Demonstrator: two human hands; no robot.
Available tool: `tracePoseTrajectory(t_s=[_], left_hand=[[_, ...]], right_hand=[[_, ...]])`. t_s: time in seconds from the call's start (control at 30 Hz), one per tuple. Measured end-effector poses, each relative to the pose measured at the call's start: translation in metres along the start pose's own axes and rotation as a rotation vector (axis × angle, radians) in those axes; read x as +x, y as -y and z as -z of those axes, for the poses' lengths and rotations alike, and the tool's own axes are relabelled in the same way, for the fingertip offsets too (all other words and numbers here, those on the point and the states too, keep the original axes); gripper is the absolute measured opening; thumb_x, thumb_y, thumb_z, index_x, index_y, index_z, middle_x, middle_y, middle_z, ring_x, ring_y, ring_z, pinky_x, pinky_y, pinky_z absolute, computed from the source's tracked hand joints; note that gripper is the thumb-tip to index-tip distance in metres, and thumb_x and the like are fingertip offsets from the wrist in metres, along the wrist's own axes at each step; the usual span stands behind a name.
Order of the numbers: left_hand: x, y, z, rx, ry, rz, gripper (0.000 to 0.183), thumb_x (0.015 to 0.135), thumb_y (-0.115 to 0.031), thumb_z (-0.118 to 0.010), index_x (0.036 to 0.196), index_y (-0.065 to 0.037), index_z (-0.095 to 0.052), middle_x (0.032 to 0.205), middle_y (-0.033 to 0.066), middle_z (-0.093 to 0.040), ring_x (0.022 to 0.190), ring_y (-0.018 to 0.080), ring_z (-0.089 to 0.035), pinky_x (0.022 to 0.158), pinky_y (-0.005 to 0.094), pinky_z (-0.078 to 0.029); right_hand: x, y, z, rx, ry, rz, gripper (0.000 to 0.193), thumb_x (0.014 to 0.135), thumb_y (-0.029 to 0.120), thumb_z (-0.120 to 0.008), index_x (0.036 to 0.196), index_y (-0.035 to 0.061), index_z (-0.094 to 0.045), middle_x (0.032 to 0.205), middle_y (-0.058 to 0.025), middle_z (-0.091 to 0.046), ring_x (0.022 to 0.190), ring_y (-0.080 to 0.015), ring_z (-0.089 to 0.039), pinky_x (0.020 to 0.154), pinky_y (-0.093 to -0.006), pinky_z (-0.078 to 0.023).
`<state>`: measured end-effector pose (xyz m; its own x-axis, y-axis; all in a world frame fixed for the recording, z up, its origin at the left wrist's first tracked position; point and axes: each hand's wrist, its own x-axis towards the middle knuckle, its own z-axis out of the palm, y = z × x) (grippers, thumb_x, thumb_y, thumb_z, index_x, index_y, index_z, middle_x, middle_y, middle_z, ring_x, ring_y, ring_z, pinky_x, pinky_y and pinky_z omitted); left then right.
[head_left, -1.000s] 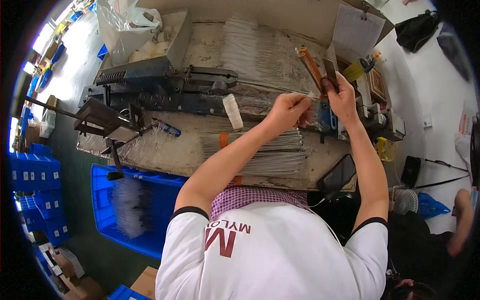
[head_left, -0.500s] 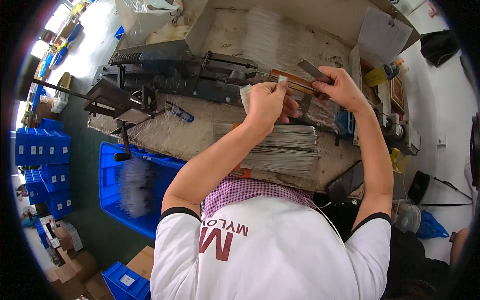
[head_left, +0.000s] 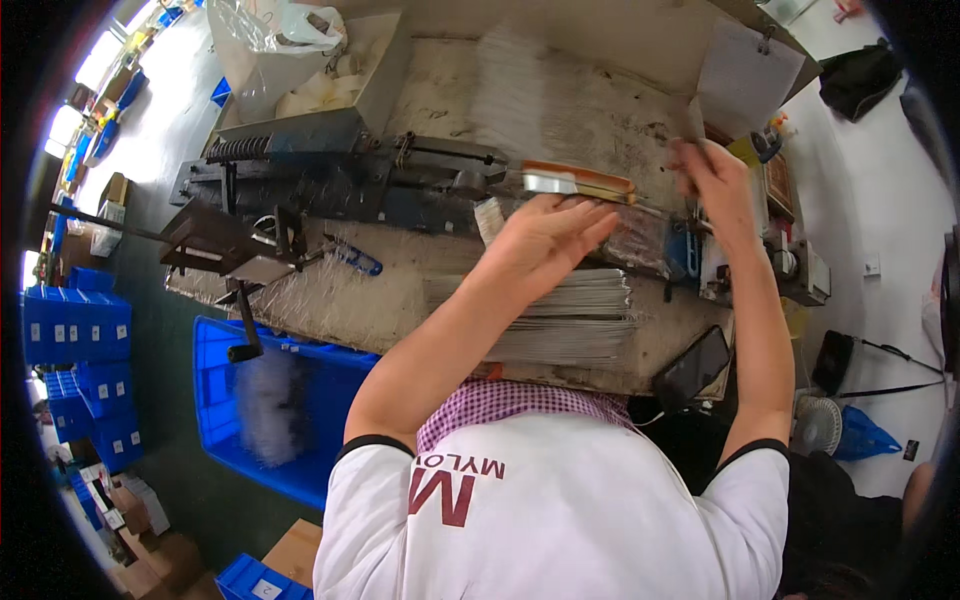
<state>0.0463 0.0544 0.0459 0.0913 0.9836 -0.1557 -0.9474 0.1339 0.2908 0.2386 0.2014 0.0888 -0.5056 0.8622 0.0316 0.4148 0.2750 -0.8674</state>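
Note:
My left hand [head_left: 560,238] lies palm down, its fingers stretched out and slightly apart, just in front of a narrow orange-edged fixture [head_left: 605,183]. A small shiny flat piece [head_left: 548,183] sits at the fixture's left end, close to my left fingertips. Beside that hand stands a white-wrapped stub [head_left: 489,218]. My right hand [head_left: 715,180] is raised beyond the fixture's right end, blurred by motion; whether it holds anything cannot be made out. Below my left hand, stacks of thin grey strips [head_left: 570,325] lie on the worn workbench [head_left: 400,285].
A dark metal bench machine [head_left: 330,180] with a crank handle [head_left: 244,352] runs leftward. Behind it stands a box of pale pieces [head_left: 325,95]. A blue bin [head_left: 215,400] is at lower left, a phone [head_left: 695,365] at the bench's right edge, a clipped paper [head_left: 745,75] at the back.
My right hand has moved right, away from the fixture, and the flat metal strip it held no longer shows clearly there. My left hand has opened from a pinch and flattened. The view has shifted slightly.

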Motion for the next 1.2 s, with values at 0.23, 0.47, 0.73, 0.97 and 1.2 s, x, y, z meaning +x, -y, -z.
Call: tracePoseTrajectory(t_s=[0.23,0.47,0.73,0.97,1.2], left_hand=[[-0.004,0.004,0.001,0.017,-0.021,-0.008,0.061,0.086,0.013,-0.045,0.136,0.012,-0.01,0.141,0.0236,-0.021,0.13,0.0387,-0.032,0.108,0.0413,-0.038],[-0.01,0.0,0.013,0.037,0.05,-0.069,0.059,0.083,0.015,-0.045,0.135,0.006,-0.02,0.14,0.0189,-0.027,0.128,0.0324,-0.037,0.109,0.042,-0.034],[-0.007,0.01,0.013,0.087,0.032,-0.128,0.051,0.084,0.012,-0.042,0.132,0.0,-0.029,0.134,0.0146,-0.038,0.12,0.0292,-0.045,0.108,0.0416,-0.036],[-0.006,0.004,0.007,0.098,0.011,-0.095,0.052,0.084,0.015,-0.04,0.132,-0.001,-0.029,0.135,0.0153,-0.036,0.125,0.0322,-0.041,0.108,0.0444,-0.036],[-0.002,0.008,0.011,0.093,0.011,-0.132,0.05,0.083,0.015,-0.041,0.13,0.0,-0.032,0.134,0.0152,-0.037,0.127,0.0312,-0.039,0.11,0.0449,-0.032]], right_hand=[[-0.045,0.0,0.01,0.138,-0.32,0.048,0.022,0.096,0.011,-0.047,0.111,-0.0039,-0.048,0.094,-0.0085,-0.061,0.074,-0.0113,-0.061,0.064,-0.0234,-0.046],[-0.061,0.038,-0.059,-0.154,-0.109,0.447,0.012,0.077,-0.004,-0.063,0.087,0.0034,-0.065,0.087,-0.0065,-0.061,0.082,-0.0186,-0.061,0.072,-0.0278,-0.047],[-0.024,0.035,-0.095,-0.487,-0.179,0.659,0.011,0.071,0.006,-0.069,0.082,0.0064,-0.069,0.075,-0.0048,-0.057,0.077,-0.0233,-0.056,0.074,-0.0349,-0.041],[-0.023,0.032,-0.074,-0.282,-0.217,0.6,0.013,0.071,-0.001,-0.07,0.083,0.0036,-0.068,0.069,-0.0061,-0.055,0.07,-0.0214,-0.055,0.062,-0.0321,-0.043],[-0.016,0.031,-0.077,-0.428,-0.179,0.673,0.009,0.071,0.005,-0.071,0.08,0.0055,-0.068,0.069,-0.0043,-0.055,0.071,-0.0227,-0.055,0.068,-0.0335,-0.042]])
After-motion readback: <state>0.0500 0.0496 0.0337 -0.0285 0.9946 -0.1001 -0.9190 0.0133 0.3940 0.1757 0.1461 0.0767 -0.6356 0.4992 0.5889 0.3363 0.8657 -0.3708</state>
